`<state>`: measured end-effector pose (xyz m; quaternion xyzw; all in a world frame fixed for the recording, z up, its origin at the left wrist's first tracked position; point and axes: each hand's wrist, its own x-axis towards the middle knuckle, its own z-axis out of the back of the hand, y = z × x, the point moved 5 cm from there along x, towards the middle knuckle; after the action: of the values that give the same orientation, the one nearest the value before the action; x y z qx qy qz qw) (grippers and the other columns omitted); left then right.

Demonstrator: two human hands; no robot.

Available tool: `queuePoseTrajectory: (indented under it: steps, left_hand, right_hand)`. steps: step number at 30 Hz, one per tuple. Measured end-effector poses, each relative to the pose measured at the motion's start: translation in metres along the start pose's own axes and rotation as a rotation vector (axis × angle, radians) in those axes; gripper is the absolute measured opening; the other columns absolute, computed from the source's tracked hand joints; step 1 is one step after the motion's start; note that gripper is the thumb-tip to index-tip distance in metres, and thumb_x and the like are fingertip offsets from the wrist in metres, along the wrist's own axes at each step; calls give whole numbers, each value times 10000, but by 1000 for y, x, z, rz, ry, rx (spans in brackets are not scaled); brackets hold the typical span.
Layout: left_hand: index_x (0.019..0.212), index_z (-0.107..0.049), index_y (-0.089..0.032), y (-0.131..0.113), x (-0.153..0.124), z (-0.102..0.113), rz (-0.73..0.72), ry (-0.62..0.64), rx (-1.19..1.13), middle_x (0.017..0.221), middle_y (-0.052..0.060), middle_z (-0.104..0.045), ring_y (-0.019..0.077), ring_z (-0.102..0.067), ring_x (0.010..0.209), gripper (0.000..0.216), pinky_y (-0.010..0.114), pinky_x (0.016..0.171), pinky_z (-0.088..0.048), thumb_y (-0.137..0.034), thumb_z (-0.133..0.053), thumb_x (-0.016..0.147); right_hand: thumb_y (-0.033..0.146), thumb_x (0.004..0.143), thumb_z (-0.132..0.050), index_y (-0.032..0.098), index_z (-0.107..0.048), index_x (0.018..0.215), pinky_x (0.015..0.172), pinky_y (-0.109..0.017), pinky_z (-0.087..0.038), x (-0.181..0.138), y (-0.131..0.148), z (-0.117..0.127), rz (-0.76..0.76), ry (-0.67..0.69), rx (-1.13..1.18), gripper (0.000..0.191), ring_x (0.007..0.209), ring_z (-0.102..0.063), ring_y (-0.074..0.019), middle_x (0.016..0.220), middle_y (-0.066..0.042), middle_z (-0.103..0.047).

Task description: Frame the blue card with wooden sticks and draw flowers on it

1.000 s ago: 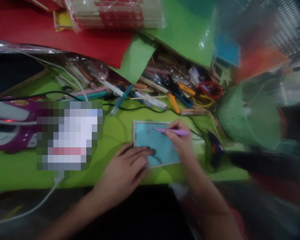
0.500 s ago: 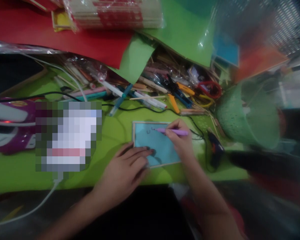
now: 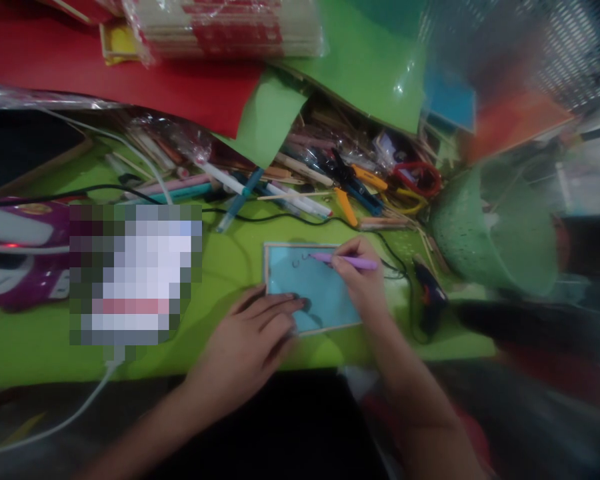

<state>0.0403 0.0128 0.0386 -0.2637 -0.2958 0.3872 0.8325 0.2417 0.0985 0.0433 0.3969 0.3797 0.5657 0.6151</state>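
A small blue card [image 3: 330, 293] with a thin pale wooden border lies on the green table. My right hand [image 3: 361, 273] pinches a purple pen [image 3: 347, 261], its tip touching the card's upper part beside a couple of small dark pen marks [image 3: 296, 263]. Flat across the card's left lower side rests my left hand [image 3: 260, 333], fingers stretched out and holding nothing. Its fingertips press on the blue surface and cast a shadow there. The palm side of the left hand is hidden.
Behind the card lie several pens and markers [image 3: 300, 200], orange-handled pliers [image 3: 347, 207] and wooden sticks. A green basket [image 3: 495, 227] and a dark glue gun [image 3: 430, 293] stand at right. A blurred-out phone-like object [image 3: 140, 267] is at left, with cables crossing the table [image 3: 220, 320].
The pen tip has shifted very slightly, and the second mark beside it looks a little more curved. Both hands stay in nearly the same place.
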Motion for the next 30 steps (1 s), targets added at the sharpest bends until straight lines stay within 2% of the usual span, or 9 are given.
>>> queuePoseTrajectory:
  steps: [7, 30]
  left_hand:
    - [1071, -626, -233, 0, 0, 0, 2, 31, 6, 1341, 29, -754, 228, -708, 1218, 105, 515, 1140, -423, -240, -522, 1060]
    - [1054, -654, -220, 0, 0, 0, 7, 9, -9, 1314, 40, -766, 224, -714, 1207, 107, 497, 1165, -431, -235, -549, 1044]
  right_hand:
    - [296, 776, -675, 245, -601, 778, 616, -298, -467, 1, 2, 0, 12, -3, -25, 90, 653, -571, -154, 695, 34, -617]
    - [302, 794, -679, 246, -611, 806, 635, -310, -482, 0, 1, 1, 19, 2, -26, 89, 679, -589, -163, 722, 29, -628]
